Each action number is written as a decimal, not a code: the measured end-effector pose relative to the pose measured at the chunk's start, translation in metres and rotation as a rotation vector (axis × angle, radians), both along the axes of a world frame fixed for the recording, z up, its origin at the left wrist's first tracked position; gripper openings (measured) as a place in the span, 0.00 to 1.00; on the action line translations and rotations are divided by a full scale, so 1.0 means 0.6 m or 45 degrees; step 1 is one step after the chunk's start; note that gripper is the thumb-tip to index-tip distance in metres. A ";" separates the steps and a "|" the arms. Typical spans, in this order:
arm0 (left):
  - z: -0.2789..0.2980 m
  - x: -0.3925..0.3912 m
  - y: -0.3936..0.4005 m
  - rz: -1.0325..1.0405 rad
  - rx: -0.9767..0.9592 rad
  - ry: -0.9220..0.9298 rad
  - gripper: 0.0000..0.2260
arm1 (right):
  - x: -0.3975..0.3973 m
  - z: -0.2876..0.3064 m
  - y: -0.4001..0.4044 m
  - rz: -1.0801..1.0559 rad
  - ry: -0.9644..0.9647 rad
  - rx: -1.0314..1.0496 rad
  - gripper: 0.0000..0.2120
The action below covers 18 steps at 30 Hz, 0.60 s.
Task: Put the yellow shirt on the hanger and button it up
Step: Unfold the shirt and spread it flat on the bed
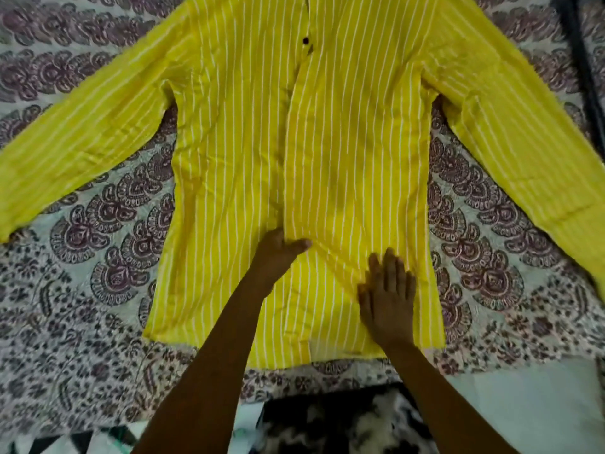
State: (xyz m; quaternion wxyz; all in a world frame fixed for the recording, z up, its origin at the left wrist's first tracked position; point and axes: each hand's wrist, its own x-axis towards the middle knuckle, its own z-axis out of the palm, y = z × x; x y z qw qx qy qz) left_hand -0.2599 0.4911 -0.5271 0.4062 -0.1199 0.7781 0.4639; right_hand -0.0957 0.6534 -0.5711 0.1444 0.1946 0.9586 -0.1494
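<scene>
The yellow shirt (343, 142) with thin white stripes lies flat and front-up on the bed, sleeves spread to both sides. One dark button (305, 41) shows on the placket near the top; below it the front edges overlap loosely. My left hand (278, 253) pinches the edge of the overlapping front panel near the hem, thumb on top, fingers tucked under the cloth. My right hand (388, 296) lies flat with straight fingers on the lower right panel. No hanger is in view.
A patterned bedspread (98, 257) with purple floral print covers the bed under the shirt. A dark bar (586, 60) runs along the far right edge. A black-and-white patterned cloth (343, 427) lies at the near edge between my forearms.
</scene>
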 end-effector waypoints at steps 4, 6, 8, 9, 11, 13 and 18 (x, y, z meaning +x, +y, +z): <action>0.004 0.060 -0.045 -0.028 -0.017 -0.077 0.21 | 0.052 0.002 0.000 0.248 0.026 -0.001 0.31; -0.002 0.088 -0.062 -0.238 -0.008 -0.174 0.22 | 0.083 -0.007 0.006 0.527 0.071 -0.011 0.34; -0.011 0.108 -0.075 -0.408 -0.075 -0.184 0.22 | 0.108 -0.013 0.012 0.766 0.093 -0.064 0.36; -0.015 0.117 -0.081 -0.505 -0.144 -0.167 0.23 | 0.119 -0.014 0.012 0.844 0.080 -0.072 0.36; -0.018 0.131 -0.088 -0.584 -0.252 -0.180 0.29 | 0.128 -0.014 0.013 0.914 0.024 -0.039 0.35; -0.025 0.148 -0.093 -0.542 -0.302 -0.233 0.29 | 0.122 -0.009 0.012 0.904 -0.008 -0.004 0.30; -0.019 0.184 -0.098 -0.537 -0.351 -0.187 0.14 | 0.095 -0.001 0.009 0.957 0.061 0.010 0.23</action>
